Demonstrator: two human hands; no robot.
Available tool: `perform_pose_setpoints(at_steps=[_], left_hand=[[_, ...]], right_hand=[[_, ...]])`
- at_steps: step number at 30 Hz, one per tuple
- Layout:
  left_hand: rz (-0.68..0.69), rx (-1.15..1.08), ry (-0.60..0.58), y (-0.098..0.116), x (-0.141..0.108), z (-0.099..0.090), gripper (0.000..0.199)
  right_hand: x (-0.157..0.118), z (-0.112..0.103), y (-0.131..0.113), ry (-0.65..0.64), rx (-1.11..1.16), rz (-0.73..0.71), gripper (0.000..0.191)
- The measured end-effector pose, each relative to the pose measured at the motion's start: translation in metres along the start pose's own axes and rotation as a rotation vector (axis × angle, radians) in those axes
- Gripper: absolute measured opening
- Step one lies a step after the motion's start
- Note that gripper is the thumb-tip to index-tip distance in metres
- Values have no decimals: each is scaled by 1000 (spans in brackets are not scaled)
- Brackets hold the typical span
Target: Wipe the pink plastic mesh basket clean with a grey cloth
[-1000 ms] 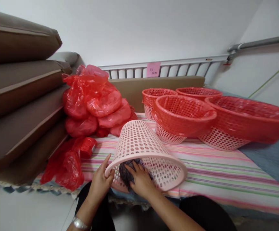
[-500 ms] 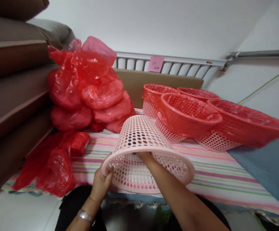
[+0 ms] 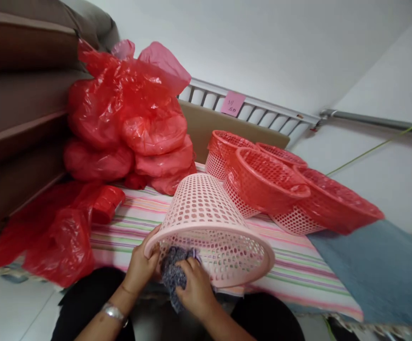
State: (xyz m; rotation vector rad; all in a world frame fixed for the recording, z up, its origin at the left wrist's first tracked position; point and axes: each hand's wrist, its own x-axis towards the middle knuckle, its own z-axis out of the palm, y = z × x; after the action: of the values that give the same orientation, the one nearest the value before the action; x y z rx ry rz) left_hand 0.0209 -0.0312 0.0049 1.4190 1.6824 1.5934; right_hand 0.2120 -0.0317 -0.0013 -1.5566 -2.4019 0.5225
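Note:
A pale pink perforated plastic basket point(image 3: 206, 203) lies tipped on its side, its mouth facing me. My left hand point(image 3: 142, 265) grips the left part of its rim, thumb on the inside. In my right hand point(image 3: 196, 289) is a bunched dark grey cloth point(image 3: 175, 274), pressed near the lower left inside of the rim. Part of the cloth hangs below the rim. Under the basket spreads a striped cloth point(image 3: 145, 215) in pink, white and green.
Several baskets lined with red plastic bags point(image 3: 270, 175) stand at the right. Stuffed red bags point(image 3: 152, 135) are piled at the left, beside stacked brown cushions point(image 3: 24, 94). Loose red plastic point(image 3: 64, 241) and a red roll point(image 3: 108, 203) lie nearer me. A pink note point(image 3: 232, 103) hangs on the rail behind.
My right hand has come out from deep inside the basket to its lower left rim, and the grey cloth now shows. The view has tilted; my left hand still holds the rim.

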Motion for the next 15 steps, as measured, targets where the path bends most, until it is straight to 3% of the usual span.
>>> perform_pose_setpoints(at_steps=[3,6,10,15], left_hand=[[5,-7,-70,1,0,0,46],[20,0,-116,2,1,-1,51],[23,-4,-189,5,3,0,53],[7,-44,-202,6,4,2,59]], right_hand=[[15,-4,7,44,-73,12,46],[70,-17,20,143,-117,41,50],[130,-34,42,319,79,74,42],[144,-43,55,290,171,45,41]])
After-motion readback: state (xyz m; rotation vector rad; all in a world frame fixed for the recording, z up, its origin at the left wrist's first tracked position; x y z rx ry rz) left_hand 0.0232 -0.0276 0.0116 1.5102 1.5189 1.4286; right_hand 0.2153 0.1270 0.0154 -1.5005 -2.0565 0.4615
